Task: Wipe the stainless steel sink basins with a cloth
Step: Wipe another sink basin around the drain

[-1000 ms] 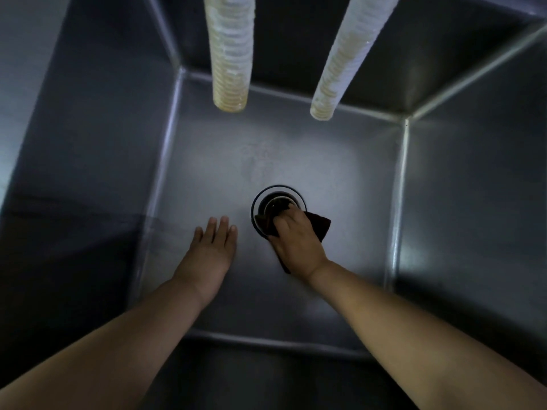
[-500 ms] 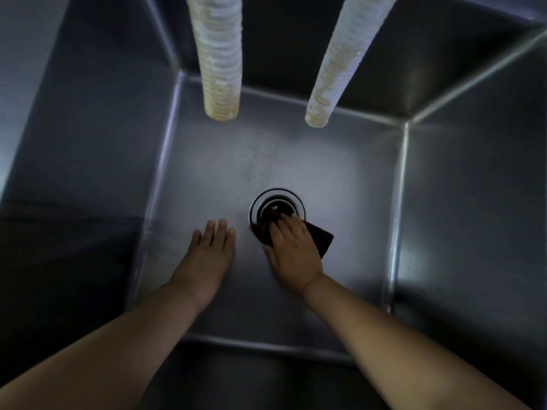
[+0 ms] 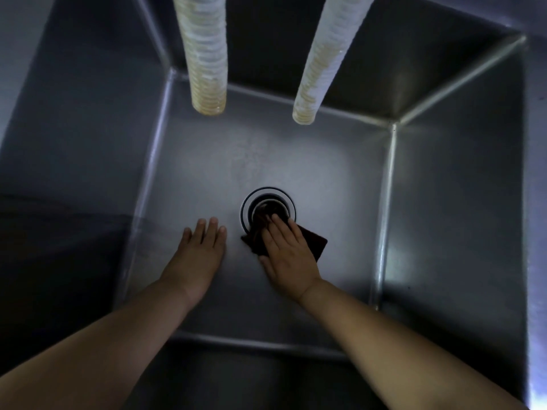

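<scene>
Left of centre: left hand [image 3: 199, 253] flat on the basin floor [image 3: 325, 179], fingers straight and together, holding nothing, apparently bracing. Just right of it: right hand [image 3: 286, 252] pressing a dark cloth [image 3: 314, 241] flat against the floor at the drain [image 3: 268, 209], fingers extended, not curled round the fabric; front edge of the cloth bunched into the drain opening, a corner showing to the right of the hand. Upper part of the frame: two ribbed hoses [image 3: 205, 54], ends hanging well above the floor.

Likely risks: cloth snagging or slipping down the open drain, with only flat pressure to keep it; bracing palm sliding if the steel is wet, though wetness unclear in this dim light; walls and corners at far left and right missed in the shadow; sudden flow from the hoses onto wiped steel.
</scene>
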A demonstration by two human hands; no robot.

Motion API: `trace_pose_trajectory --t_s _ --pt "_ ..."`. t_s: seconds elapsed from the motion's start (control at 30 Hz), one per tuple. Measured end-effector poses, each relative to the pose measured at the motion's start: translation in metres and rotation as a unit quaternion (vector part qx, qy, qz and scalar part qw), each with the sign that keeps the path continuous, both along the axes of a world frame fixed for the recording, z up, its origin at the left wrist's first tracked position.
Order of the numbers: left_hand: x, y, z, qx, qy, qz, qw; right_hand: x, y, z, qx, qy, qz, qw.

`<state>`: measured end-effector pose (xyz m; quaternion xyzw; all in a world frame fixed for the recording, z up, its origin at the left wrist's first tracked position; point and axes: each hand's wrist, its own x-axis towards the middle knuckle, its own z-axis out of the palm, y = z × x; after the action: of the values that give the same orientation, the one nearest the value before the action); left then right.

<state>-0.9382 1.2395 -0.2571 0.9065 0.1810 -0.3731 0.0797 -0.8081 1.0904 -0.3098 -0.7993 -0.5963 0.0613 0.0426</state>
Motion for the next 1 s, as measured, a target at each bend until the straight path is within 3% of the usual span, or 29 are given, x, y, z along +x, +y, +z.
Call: trace_pose_trajectory --t_s 0.17,0.27,0.37,0.57,0.77,1.0 --pt "0.003 0.002 0.005 -0.01 -0.004 0.003 1.0 0.004 0.013 0.004 -0.006 0.024 -0.018 1.0" --pt "0.02 0.005 0.008 -0.014 -0.144 0.013 0.989 0.004 0.01 0.001 0.005 0.017 -0.01 1.0" --pt "0.048 0.009 0.001 -0.028 -0.241 -0.053 0.969 0.005 0.01 -0.001 -0.002 0.02 -0.005 1.0" --pt "0.067 0.024 -0.028 0.036 -0.13 -0.135 0.982 0.001 -0.001 -0.008 -0.004 -0.01 0.023 1.0" --pt "0.065 0.026 -0.018 0.019 -0.132 -0.116 0.984 0.001 -0.067 -0.006 -0.059 -0.002 0.066 0.996" --pt "0.019 0.036 0.03 0.011 -0.115 -0.023 0.993 0.049 -0.054 0.006 -0.061 0.044 -0.167 0.983"
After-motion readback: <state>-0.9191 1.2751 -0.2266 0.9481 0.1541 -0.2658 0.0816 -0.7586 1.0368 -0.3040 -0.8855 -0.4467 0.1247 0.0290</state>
